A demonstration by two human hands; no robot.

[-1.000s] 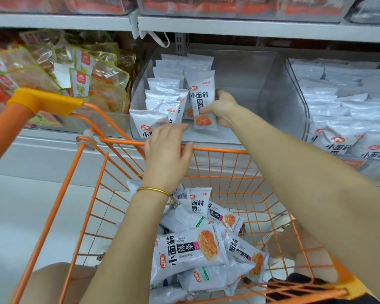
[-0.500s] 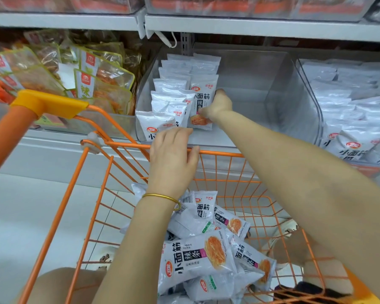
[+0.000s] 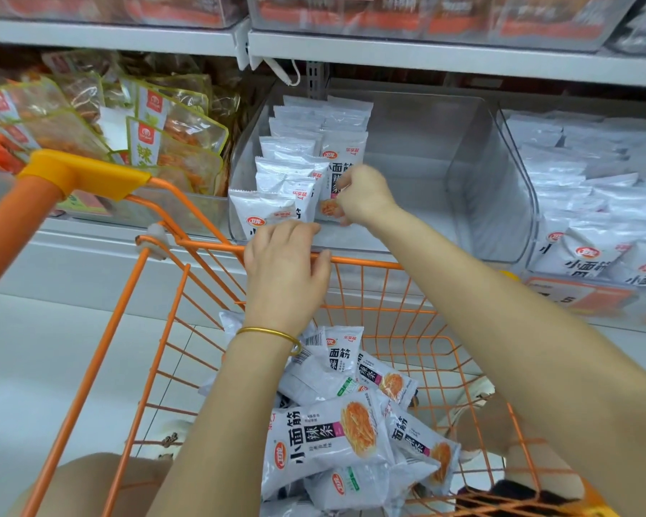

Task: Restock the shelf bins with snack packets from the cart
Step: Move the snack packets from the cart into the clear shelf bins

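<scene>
White foil snack packet (image 3: 343, 166) stands upright in the clear plastic shelf bin (image 3: 426, 181), its lower part pinched by the curled fingers of the right hand (image 3: 364, 195). The left hand (image 3: 284, 270) rests on the orange wire cart (image 3: 370, 263) rim, fingers together and nearly straight, above heaped matching packets (image 3: 325, 438).

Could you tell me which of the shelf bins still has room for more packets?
The middle bin, where the right hand holds a packet: its right half is bare, while the left bin and the right bin are packed full.
</scene>
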